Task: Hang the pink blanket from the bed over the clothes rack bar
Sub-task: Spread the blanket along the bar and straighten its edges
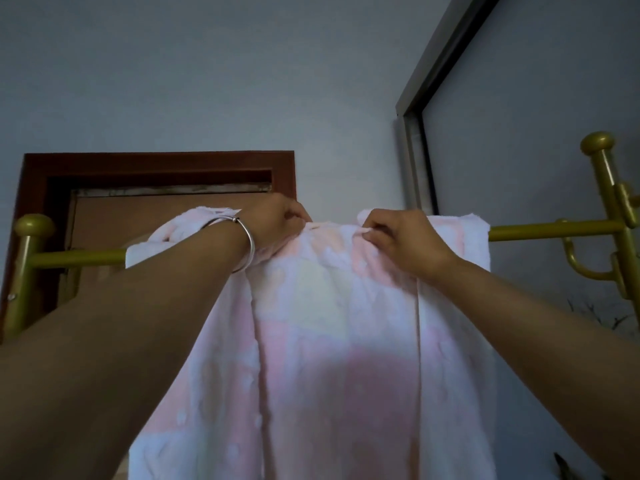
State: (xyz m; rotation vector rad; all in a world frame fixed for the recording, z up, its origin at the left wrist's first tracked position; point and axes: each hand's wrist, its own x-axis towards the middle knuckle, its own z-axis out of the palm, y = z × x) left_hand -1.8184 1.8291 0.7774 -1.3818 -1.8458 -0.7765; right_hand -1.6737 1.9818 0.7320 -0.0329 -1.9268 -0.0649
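The pink blanket (332, 358), pale pink with white and yellowish patches, hangs down in front of me, draped over the gold clothes rack bar (554, 231). The bar shows at both sides and is hidden under the cloth in the middle. My left hand (277, 220), with a silver bangle on the wrist, pinches the blanket's top fold on the bar. My right hand (398, 240) pinches the same fold just to the right. The two hands are close together, a small gap between them.
The rack's gold posts with ball tops stand at the left (33, 226) and right (597, 143); the right post carries hooks (585, 268). Behind are a brown door frame (156, 164), a grey wall and a grey framed panel (419, 109).
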